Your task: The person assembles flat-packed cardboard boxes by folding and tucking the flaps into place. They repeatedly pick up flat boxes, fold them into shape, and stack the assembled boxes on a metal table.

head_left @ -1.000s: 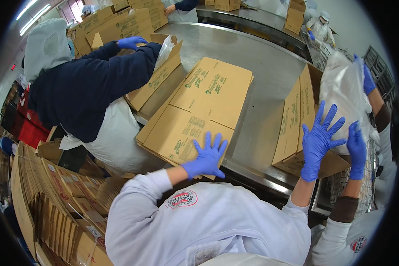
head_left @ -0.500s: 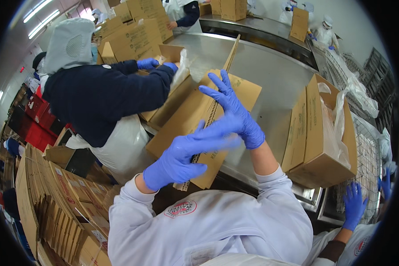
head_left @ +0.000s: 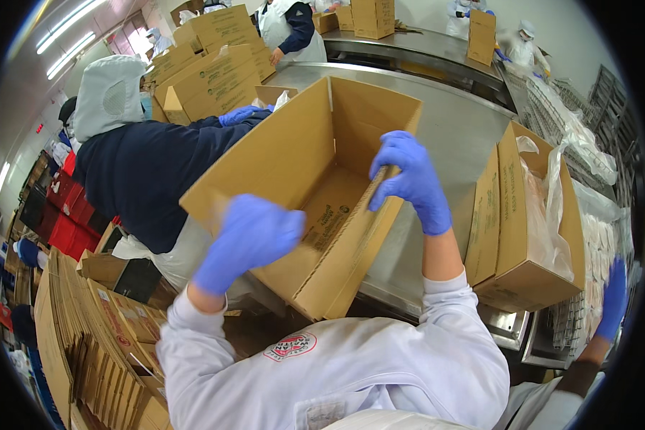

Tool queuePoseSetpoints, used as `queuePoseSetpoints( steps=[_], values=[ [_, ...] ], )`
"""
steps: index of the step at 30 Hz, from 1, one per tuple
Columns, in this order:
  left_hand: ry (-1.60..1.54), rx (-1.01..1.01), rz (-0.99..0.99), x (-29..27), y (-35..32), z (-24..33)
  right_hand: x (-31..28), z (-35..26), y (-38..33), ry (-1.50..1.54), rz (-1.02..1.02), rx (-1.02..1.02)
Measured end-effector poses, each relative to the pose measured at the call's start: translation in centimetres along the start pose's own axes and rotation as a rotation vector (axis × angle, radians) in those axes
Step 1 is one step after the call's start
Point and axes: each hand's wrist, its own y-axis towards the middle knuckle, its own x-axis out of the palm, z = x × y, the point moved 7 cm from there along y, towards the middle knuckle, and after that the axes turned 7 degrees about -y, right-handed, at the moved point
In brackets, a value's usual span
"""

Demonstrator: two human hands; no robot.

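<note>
A brown cardboard box [head_left: 265, 165] stands opened out in front of me, its inside facing up and printing on an inner panel. My right hand [head_left: 412, 179], in a blue glove, grips the upper edge of its right wall, thumb inside and fingers over the rim. My left hand [head_left: 247, 244], also blue-gloved, is at the near left part of the box, by its left wall. It looks curled but is smeared by motion, so whether it grips the cardboard cannot be made out.
Right of me a lined carton [head_left: 523, 215] stands on the steel table [head_left: 444, 136]. A co-worker in a dark jacket [head_left: 143, 172] leans in at left. Flattened cartons [head_left: 86, 337] are stacked at lower left. Another person's gloved hand [head_left: 613, 301] is at far right, beside wire racks.
The box has gone from folded flat to opened out. My right hand has moved down and right onto its wall; my left hand has moved left, away from the right one.
</note>
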Motion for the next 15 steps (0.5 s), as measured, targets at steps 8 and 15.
queuePoseSetpoints(
  steps=[8,15],
  values=[
    [-0.065,0.051,0.073,8.7,19.4,-4.3,1.8,1.4,0.0,-0.021,-0.066,-0.010],
    [-0.122,-0.116,0.098,7.0,24.4,-6.0,0.5,0.8,-0.9,-0.100,0.058,-0.013]
  ],
)
